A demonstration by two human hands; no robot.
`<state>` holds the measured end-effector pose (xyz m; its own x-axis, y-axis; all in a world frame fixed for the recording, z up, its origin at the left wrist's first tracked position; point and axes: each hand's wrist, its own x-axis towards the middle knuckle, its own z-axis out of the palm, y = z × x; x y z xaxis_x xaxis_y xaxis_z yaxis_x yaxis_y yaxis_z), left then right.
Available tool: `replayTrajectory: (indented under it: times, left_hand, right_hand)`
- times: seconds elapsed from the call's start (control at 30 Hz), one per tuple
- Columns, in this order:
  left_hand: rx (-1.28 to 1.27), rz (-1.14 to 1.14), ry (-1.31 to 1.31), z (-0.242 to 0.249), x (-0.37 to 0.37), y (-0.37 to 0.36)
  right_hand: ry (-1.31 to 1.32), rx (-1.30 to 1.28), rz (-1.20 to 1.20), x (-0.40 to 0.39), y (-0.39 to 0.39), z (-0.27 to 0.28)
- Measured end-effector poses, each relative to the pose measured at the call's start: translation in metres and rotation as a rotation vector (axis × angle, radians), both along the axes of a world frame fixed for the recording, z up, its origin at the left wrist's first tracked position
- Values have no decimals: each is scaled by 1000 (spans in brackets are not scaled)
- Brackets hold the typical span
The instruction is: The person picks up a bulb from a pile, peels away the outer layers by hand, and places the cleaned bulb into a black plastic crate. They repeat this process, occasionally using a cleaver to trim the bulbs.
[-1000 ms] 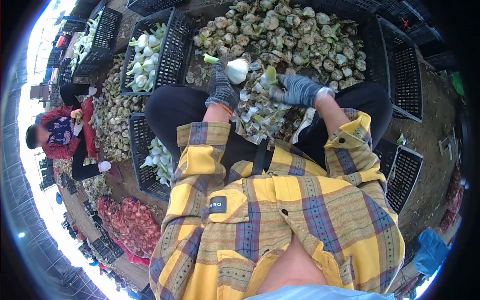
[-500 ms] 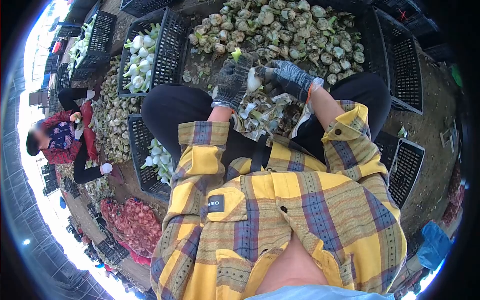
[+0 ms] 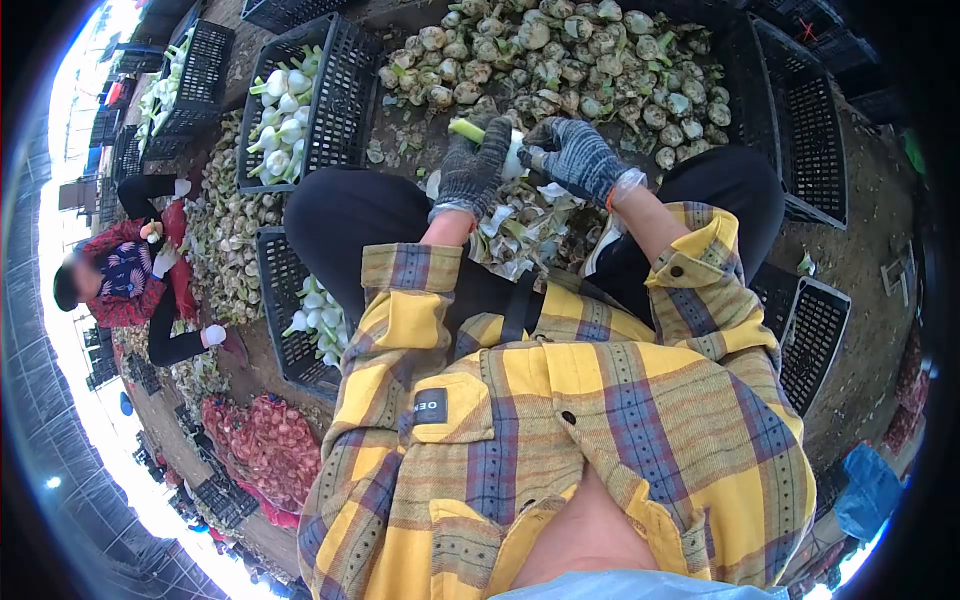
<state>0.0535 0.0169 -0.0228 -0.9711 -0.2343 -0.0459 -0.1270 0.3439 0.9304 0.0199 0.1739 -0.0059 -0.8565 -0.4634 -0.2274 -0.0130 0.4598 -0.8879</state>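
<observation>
**Grey-gloved left hand closes round smooth white bulb**

Papery whitish peelings lie near. The bulb's long axis runs left-right, green stalk leftward; grey-gloved right hand, fingers curled, meets its right side, hold unclear. Rough brownish bulbs heap far.

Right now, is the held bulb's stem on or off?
Apparently on: stem and bulb show either side of the left hand, hiding their join.

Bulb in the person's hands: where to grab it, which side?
Probably the green stem, from the person's left: it pokes out past the left hand like a handle, while the white bulb looks rounded and partly covered.
</observation>
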Motion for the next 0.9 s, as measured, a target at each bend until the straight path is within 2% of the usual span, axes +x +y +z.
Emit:
replayTrajectory:
  times: [0.03, 0.1, 0.13, 0.17, 0.23, 0.27, 0.3, 0.33, 0.37, 0.4, 0.53, 0.57, 0.6, 0.63, 0.67, 0.7, 0.77, 0.8, 0.83, 0.9]
  left_hand:
    - [-2, 2, 2, -4, -3, -2]
    - [202, 24, -101, -14, -8, -4]
    - [209, 23, -212, -2, -8, -7]
    - [208, 18, -210, -6, -9, -7]
    - [290, 7, -113, -19, -12, -10]
    - [251, -42, -4, -23, -14, -12]
    - [251, -44, -4, -27, -16, -14]
    - [419, 11, -115, -30, -17, -17]
    - [586, 66, -226, -33, -19, -20]
    - [554, 45, -135, -44, -21, -23]
    - [546, 11, -6, -26, -18, -11]
    - [572, 107, -249, -8, -10, -5]
    - [591, 202, -492, 1, -7, -1]
    - [591, 204, -492, -9, -8, -1]
    - [729, 229, -484, -22, -12, -2]
    - [866, 252, -475, -36, -13, -5]
    - [889, 272, -525, -25, -14, -5]
    - [1014, 268, -499, -22, -15, -3]
    - [1138, 262, -472, -20, -16, -2]
    - [1182, 208, -468, -15, -14, -11]
  right_hand:
    - [106, 78, -24, -1, 0, -2]
    - [157, 166, -46, -2, 4, -5]
    - [257, 219, -91, -5, 7, -10]
    - [358, 272, -136, -8, 9, -15]
    - [381, 335, -141, -13, 8, -26]
    - [293, 231, -134, -13, 9, -28]
    - [206, 127, -128, -14, 10, -30]
    - [205, 128, -129, -13, 7, -25]
    - [-209, -164, -179, -12, 3, -17]
    - [-623, -456, -222, -11, 0, -11]
    - [-441, -435, -153, -7, -2, -5]
    - [-443, -434, -152, -5, -3, -6]
    - [-177, -263, -118, -4, -4, -8]
    - [88, -91, -82, -4, -6, -12]
    - [70, -213, -125, -3, -8, -19]
    - [69, -213, -124, -4, -8, -23]
    - [-314, -484, -400, -6, -11, -15]
    - [-437, -653, -476, -9, -10, -19]
    - [-436, -652, -477, -14, -7, -24]
    - [-569, -907, -625, -24, 1, -32]
